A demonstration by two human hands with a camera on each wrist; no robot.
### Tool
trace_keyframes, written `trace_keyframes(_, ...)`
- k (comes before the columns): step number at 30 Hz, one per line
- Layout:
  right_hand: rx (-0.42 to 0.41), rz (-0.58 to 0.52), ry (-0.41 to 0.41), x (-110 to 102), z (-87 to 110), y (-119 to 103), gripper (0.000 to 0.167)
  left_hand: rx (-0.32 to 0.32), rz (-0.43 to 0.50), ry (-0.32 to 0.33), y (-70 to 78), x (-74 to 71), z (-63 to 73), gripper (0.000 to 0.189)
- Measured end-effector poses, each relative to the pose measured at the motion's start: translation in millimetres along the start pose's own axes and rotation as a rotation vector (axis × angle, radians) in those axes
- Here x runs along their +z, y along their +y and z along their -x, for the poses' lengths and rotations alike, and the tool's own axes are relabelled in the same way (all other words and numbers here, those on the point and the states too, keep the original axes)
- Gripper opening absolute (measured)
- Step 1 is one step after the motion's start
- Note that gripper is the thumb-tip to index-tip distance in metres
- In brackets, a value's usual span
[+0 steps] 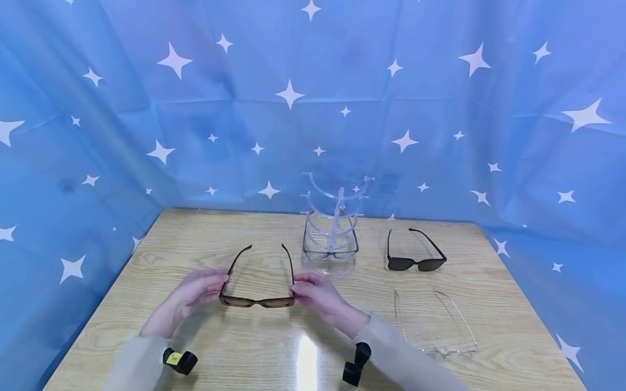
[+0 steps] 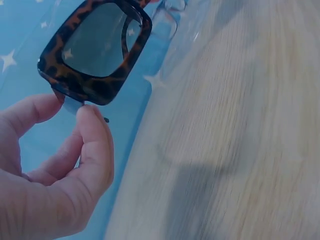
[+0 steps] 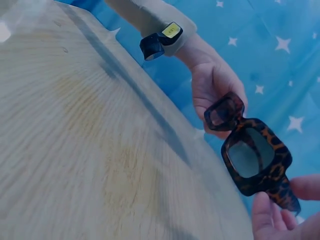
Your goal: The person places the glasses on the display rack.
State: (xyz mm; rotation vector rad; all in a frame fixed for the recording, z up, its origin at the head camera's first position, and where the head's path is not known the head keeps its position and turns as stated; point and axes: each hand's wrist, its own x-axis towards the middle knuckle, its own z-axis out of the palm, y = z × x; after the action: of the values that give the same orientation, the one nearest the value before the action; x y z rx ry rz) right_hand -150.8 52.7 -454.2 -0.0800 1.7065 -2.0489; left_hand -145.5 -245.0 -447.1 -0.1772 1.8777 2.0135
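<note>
Both hands hold a pair of tortoiseshell sunglasses (image 1: 256, 302) by the two temples, near the hinges. The temples are unfolded and point away toward the back of the table. My left hand (image 1: 200, 290) pinches the left temple between thumb and fingers, as the left wrist view shows beside the patterned frame (image 2: 95, 90). On the other side my right hand (image 1: 323, 298) pinches the right temple; in the right wrist view its thumb and fingertips (image 3: 262, 215) close on the temple below the lens. The sunglasses are raised over the wood, with shadows beneath.
A clear tiered glasses stand (image 1: 337, 217) stands at the table's back, with dark-rimmed eyeglasses (image 1: 330, 254) at its lower part. To its right lie black sunglasses (image 1: 415, 264), and nearer, thin wire-framed glasses (image 1: 445, 351). A blue star-patterned cloth (image 1: 254, 119) hangs behind the wooden table (image 1: 254, 347).
</note>
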Motion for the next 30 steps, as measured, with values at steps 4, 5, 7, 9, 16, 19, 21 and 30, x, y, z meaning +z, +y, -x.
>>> trace_keyframes(4, 0.002, 0.004, 0.0, -9, 12.9, -5, 0.039, 0.013, -0.018, -0.037, 1.8, 12.4, 3.3, 0.051)
trace_keyframes(5, -0.002, 0.003, -0.001, -11, 16.1, -6, 0.039, 0.013, -0.026, -0.04, 2.2, 15.2, 4.0, 0.051)
trace_keyframes(7, -0.012, 0.002, 0.0, -15, 22.5, -9, 0.039, 0.019, -0.038, -0.05, 3.3, 20.5, 5.6, 0.049)
trace_keyframes(9, -0.02, 0.0, 0.001, -18, 28.3, -12, 0.04, 0.025, -0.042, -0.058, 4.3, 25.3, 6.6, 0.046)
trace_keyframes(16, -0.024, 0.012, 0.019, -31, 44.5, -20, 0.041, 0.043, -0.029, -0.077, 9.5, 43.0, 7.4, 0.044)
trace_keyframes(19, -0.032, 0.022, 0.026, -38, 50.3, -24, 0.043, 0.054, -0.028, -0.093, 12.0, 51.2, 4.8, 0.048)
trace_keyframes(21, -0.041, 0.029, 0.032, -43, 54.0, -27, 0.044, 0.061, -0.033, -0.101, 13.9, 56.9, 2.7, 0.051)
trace_keyframes(30, -0.051, 0.042, 0.087, -59, 67.4, -34, 0.042, 0.088, -0.04, -0.133, 22.2, 79.4, -5.7, 0.051)
